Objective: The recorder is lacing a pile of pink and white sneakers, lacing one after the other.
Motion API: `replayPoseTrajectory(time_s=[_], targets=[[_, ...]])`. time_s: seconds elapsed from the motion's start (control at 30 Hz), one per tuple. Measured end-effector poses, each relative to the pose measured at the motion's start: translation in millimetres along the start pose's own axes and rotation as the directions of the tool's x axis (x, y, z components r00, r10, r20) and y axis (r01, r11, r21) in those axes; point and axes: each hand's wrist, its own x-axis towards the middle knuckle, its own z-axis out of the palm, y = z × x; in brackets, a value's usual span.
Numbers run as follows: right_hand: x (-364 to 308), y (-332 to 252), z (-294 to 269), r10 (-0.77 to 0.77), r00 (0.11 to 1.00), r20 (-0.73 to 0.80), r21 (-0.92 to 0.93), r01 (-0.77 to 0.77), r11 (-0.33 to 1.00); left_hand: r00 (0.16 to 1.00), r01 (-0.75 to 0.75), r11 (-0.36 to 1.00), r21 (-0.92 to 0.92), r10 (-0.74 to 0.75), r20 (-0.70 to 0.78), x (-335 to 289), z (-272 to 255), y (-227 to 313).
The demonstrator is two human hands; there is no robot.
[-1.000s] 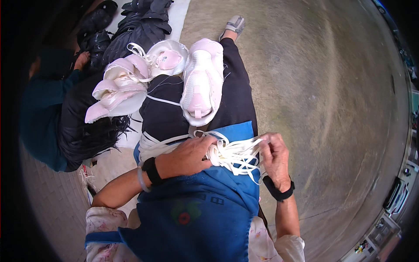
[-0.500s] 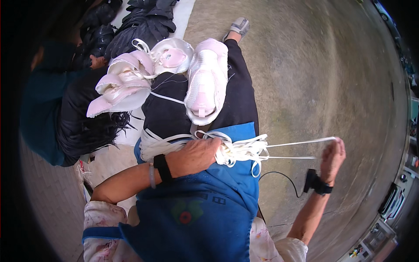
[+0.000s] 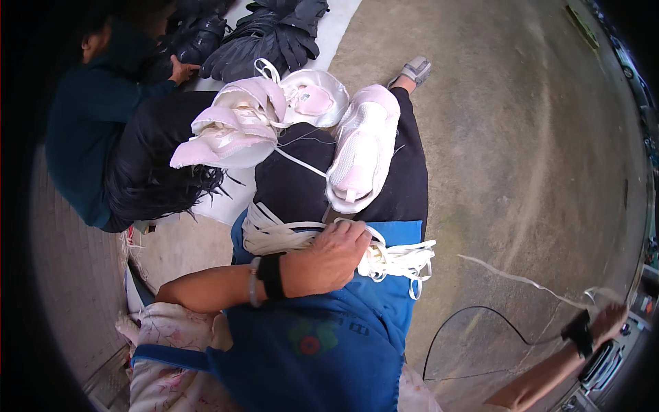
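Observation:
My left hand (image 3: 331, 257) is closed round a bundle of white shoelaces (image 3: 398, 261) on my lap, over a blue apron (image 3: 322, 336). Looped ends stick out to the right of its fingers; more strands lie to its left. Far out at the right, my right hand (image 3: 609, 321), somewhat blurred, grips one white shoelace (image 3: 522, 278) that trails through the air toward the bundle, its loose end apart from it. A pale pink and white shoe upper (image 3: 364, 144) rests on my thigh, just beyond the bundle. Several similar uppers (image 3: 237, 127) lie beside it, with a lace running between.
At the left sits another person (image 3: 96, 130) in a dark green top, one hand near black shoe parts (image 3: 268, 41) piled on a white surface (image 3: 336, 34). A black cable (image 3: 453, 319) runs to my right wrist strap. Concrete floor (image 3: 508, 137) stretches to the right.
My right hand has swung further out, right and down, drawing a shoelace free of the bundle. The left hand keeps its hold. The whole view has shifted slightly.

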Motion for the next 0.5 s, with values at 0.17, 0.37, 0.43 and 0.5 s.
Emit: replayPoseTrajectory(time_s=[0.17,0.37,0.43,0.5], targets=[[-275,-34,322,0.118,0.898,0.425,0.071,-0.164,0.984,0.927,0.360,0.638,-0.681,-0.166,0.335,21,-66,2],[-464,-70,392,-0.020,-0.041,0.999,0.001,-0.415,0.910,0.992,-0.091,-0.004,-0.996,0.084,-0.091,24,-67,-38],[-478,-72,392,-0.020,-0.189,0.982,-0.057,-0.393,0.918,0.999,0.015,-0.610,-0.792,0.036,-0.008,23,-83,-56],[-481,-54,384,-0.016,-0.143,0.990,-0.047,-0.427,0.903,0.995,-0.060,-0.617,-0.784,-0.102,0.003,13,-96,-67]])
